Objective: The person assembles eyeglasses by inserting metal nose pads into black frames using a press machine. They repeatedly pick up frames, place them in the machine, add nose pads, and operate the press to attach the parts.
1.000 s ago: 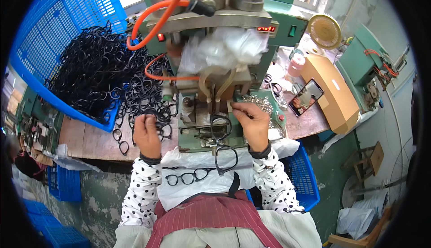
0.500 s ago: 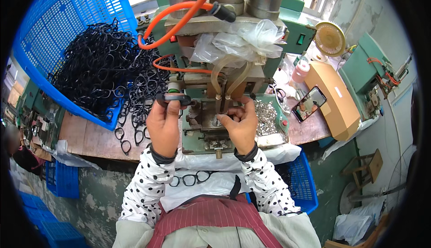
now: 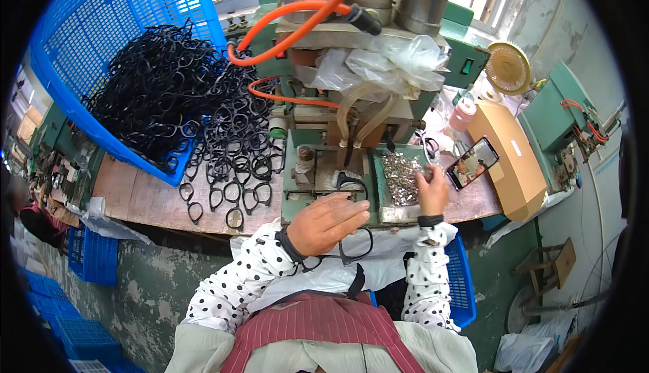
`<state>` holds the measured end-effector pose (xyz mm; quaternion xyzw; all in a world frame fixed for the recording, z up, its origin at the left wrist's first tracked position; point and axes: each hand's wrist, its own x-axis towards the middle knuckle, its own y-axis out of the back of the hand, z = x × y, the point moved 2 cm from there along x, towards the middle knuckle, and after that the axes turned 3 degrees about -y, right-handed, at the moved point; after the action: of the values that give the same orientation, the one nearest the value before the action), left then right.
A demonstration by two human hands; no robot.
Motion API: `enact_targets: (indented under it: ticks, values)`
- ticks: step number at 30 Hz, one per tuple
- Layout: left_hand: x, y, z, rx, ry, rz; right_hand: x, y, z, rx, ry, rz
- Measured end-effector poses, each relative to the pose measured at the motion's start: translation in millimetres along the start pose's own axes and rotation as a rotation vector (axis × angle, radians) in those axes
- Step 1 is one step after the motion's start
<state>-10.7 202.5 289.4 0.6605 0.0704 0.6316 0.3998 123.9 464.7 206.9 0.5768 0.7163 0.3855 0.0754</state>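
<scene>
My left hand (image 3: 328,224) is in front of the press, back upward and fingers pointing right. It appears closed on a black eyeglass frame (image 3: 351,181), whose curved rim shows beyond the fingers; the grip itself is hidden. Partly under that hand, more black eyeglass rims (image 3: 357,246) show over the white sheet at my lap. My right hand (image 3: 433,192) is at the right edge of a green tray (image 3: 399,215) of small silvery metal pieces (image 3: 403,177). Its thumb and fingertips are drawn together; whatever is between them is too small to make out.
The green press (image 3: 324,140), with orange air hoses (image 3: 297,38), stands ahead. To its left, a tipped blue basket (image 3: 57,69) spills black frames (image 3: 159,89) onto the table. A phone (image 3: 473,163) leans by a cardboard box (image 3: 510,160) on the right.
My left hand has come down and right from beside the press, turning the eyeglass frame. My right hand has left the press's fixture for the tray of metal pieces. The view has shifted slightly.
</scene>
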Motion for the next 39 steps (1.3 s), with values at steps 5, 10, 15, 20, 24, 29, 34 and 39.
enact_targets:
  ticks: [5, 10, 15, 20, 24, 29, 34, 39]
  values:
    - [-2, -3, -2, -0.050, -0.010, 0.031, -30, 6, -5, -0.386, 0.186, -0.122]
    - [-7, -6, -2, -0.042, -0.001, 0.048, -18, -19, 4, -0.093, 0.229, 0.002]
    - [-4, 12, 0, 0.043, -0.026, -0.032, -21, -18, 3, 0.197, 0.203, 0.087]
    - [-48, 56, -92, 0.482, 0.240, 0.237, -27, -17, -5, 0.017, 0.239, 0.136]
    - [-103, 57, -190, 0.928, 0.889, 0.071, -30, -16, -11, 0.060, 0.240, 0.113]
    - [-139, 53, -226, 0.946, 1.094, -0.165, -30, -18, -9, 0.024, 0.364, 0.150]
    - [-134, 72, -201, 0.954, 0.741, -0.086, -28, -12, -21, -0.029, 0.445, 0.184]
    - [-122, 82, -142, 0.430, 1.080, 0.346, -29, -16, -14, -0.017, 0.306, 0.179]
